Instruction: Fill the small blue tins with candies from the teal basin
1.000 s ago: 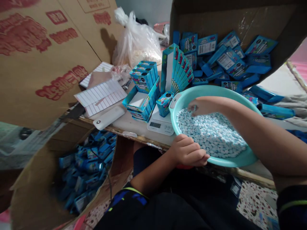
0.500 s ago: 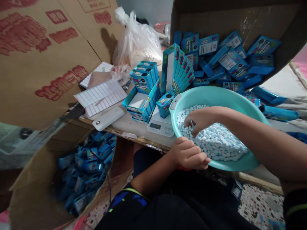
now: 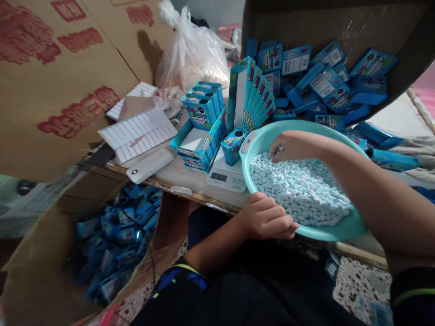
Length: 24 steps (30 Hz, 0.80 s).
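My left hand is closed round the near left rim of a turquoise basin. Small pale blue and white candies fill much of its bottom. Just above the candies, inside the basin, my right hand has its fingers curled together, with a bit of pale candy showing between them. Left of the basin, a small blue candy box stands on a white digital scale; its top is hard to make out.
Blue display trays with several upright boxes stand left of the scale. Behind are fanned cartons and a large cardboard box of blue boxes. A white power bank lies by the table edge, above a carton of blue boxes.
My right hand has lifted a little from among the candies and moved up, away from me. My left hand keeps its hold on the rim. The view has shifted slightly.
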Motion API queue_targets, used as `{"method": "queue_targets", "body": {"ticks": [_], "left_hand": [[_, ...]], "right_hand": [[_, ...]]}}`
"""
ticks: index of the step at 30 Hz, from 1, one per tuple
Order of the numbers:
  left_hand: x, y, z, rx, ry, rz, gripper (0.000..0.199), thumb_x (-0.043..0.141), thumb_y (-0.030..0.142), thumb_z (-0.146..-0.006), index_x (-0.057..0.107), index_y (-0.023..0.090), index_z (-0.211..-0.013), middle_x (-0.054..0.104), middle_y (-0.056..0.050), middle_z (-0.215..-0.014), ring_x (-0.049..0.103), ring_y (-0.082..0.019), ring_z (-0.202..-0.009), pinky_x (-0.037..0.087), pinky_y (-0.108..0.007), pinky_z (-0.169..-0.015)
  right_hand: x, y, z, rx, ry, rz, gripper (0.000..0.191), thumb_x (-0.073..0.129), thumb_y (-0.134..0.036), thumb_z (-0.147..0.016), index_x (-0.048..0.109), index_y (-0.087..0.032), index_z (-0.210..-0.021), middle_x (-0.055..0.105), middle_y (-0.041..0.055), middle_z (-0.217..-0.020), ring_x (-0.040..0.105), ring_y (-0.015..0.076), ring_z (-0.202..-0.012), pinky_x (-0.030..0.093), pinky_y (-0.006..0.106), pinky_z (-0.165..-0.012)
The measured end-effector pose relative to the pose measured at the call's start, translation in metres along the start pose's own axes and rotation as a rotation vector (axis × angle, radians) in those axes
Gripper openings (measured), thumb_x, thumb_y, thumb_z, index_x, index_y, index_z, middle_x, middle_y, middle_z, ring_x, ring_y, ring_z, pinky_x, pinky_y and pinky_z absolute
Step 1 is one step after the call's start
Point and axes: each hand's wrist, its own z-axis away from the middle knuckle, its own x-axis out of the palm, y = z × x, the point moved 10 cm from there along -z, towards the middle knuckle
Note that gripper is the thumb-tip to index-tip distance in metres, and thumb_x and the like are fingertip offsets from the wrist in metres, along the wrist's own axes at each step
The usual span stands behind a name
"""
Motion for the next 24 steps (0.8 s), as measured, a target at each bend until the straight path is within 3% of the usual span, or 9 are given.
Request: {"method": "queue_targets", "body": {"ticks": [5, 9, 12, 15, 20, 22, 24], "left_hand": [[0.003, -0.004, -0.009, -0.028, 0.005, 0.016, 0.03, 0.062, 0.034, -0.078, 0.041, 0.022, -0.06, 0.05, 0.009, -0.048, 0.035, -0.01, -0.044, 0.026, -0.035, -0.056], [0.005, -0.015, -0.014, -0.057, -0.001, 0.066, 0.032, 0.061, 0.029, -0.079, 0.037, 0.021, -0.058, 0.049, 0.009, -0.048, 0.035, -0.01, -0.045, 0.025, -0.034, -0.056], [0.013, -0.028, -0.018, -0.101, -0.106, 0.07, 0.033, 0.059, 0.029, -0.08, 0.036, 0.022, -0.058, 0.048, 0.008, -0.049, 0.037, -0.011, -0.048, 0.025, -0.034, -0.057], [0.027, -0.039, -0.018, -0.12, -0.268, 0.103, 0.032, 0.058, 0.034, -0.084, 0.04, 0.022, -0.06, 0.05, 0.006, -0.053, 0.042, -0.012, -0.052, 0.026, -0.034, -0.058], [0.029, -0.04, -0.017, 0.023, -0.331, 0.126, 0.031, 0.053, 0.037, -0.092, 0.048, 0.022, -0.065, 0.053, 0.004, -0.058, 0.047, -0.013, -0.058, 0.026, -0.034, -0.059], [0.034, -0.034, -0.017, 0.127, -0.397, 0.16, 0.031, 0.054, 0.039, -0.095, 0.052, 0.022, -0.07, 0.056, 0.003, -0.065, 0.047, -0.013, -0.059, 0.028, -0.034, -0.059], [0.03, -0.023, -0.02, 0.279, -0.368, 0.242, 0.031, 0.057, 0.043, -0.097, 0.056, 0.024, -0.073, 0.058, 0.002, -0.072, 0.047, -0.013, -0.062, 0.032, -0.034, -0.059]], "right_hand": [[-0.001, 0.013, -0.001, 0.03, 0.025, 0.002, 0.029, 0.066, -0.037, -0.083, 0.076, -0.02, -0.104, 0.075, 0.0067, -0.107, 0.065, 0.0228, -0.088, 0.043, 0.032, -0.076], [0.017, 0.02, -0.001, 0.068, -0.084, 0.016, 0.044, 0.062, -0.05, -0.087, 0.069, -0.018, -0.118, 0.073, 0.0106, -0.114, 0.064, 0.0254, -0.09, 0.043, 0.034, -0.077], [0.037, 0.011, 0.0, 0.041, -0.201, -0.014, 0.055, 0.062, -0.055, -0.087, 0.064, -0.017, -0.127, 0.069, 0.0131, -0.122, 0.064, 0.0284, -0.1, 0.044, 0.036, -0.083], [0.045, 0.001, -0.003, 0.02, -0.222, 0.029, 0.056, 0.063, -0.051, -0.085, 0.061, -0.014, -0.128, 0.066, 0.016, -0.125, 0.062, 0.0303, -0.103, 0.044, 0.037, -0.085], [0.046, -0.003, -0.009, 0.049, -0.198, 0.049, 0.042, 0.065, -0.037, -0.079, 0.063, -0.013, -0.114, 0.068, 0.0147, -0.112, 0.063, 0.0282, -0.094, 0.045, 0.036, -0.08], [0.044, -0.001, -0.01, 0.05, -0.161, 0.032, 0.042, 0.065, -0.034, -0.077, 0.063, -0.016, -0.114, 0.067, 0.0141, -0.115, 0.063, 0.029, -0.096, 0.046, 0.037, -0.081], [0.042, 0.002, -0.011, 0.033, -0.118, 0.019, 0.042, 0.068, -0.037, -0.075, 0.064, -0.019, -0.113, 0.067, 0.0128, -0.117, 0.063, 0.0299, -0.099, 0.046, 0.038, -0.083]]}}
